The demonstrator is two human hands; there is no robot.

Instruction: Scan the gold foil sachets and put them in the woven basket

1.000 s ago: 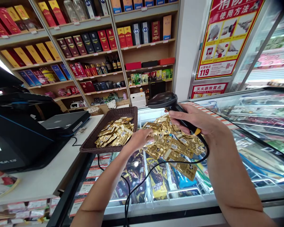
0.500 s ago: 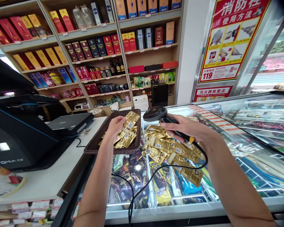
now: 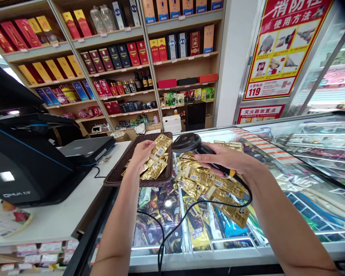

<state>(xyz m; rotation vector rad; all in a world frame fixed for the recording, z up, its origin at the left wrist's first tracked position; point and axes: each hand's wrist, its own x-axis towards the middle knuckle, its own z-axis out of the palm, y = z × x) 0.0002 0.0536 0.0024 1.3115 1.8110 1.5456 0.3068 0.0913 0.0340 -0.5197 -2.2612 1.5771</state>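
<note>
From the head view, the work seems partway along to me: gold packets lie in two places, some inside the wicker basket under the left hand, and a loose pile below the right hand. The pile looks like the part left over; which packets have been scanned, I can't tell. The left hand pinches a gold packet narrowly between thumb and fingers, over the basket, with its barcode showing. The right hand is wrapped around the handle of a black scanner, whose head sits just beside the packet's far end; whether they touch, I can't make out.

The pile rests on the glass-topped freezer, bagged goods showing beneath. The scanner's cord loops below both hands, crossing in front of the pile, and might snag a reaching arm. More gold packets lie beyond the right hand, partly hidden by it. Left of the left hand, a cash register stands on a white counter. Past both hands rise shelves of boxes and bottles.
</note>
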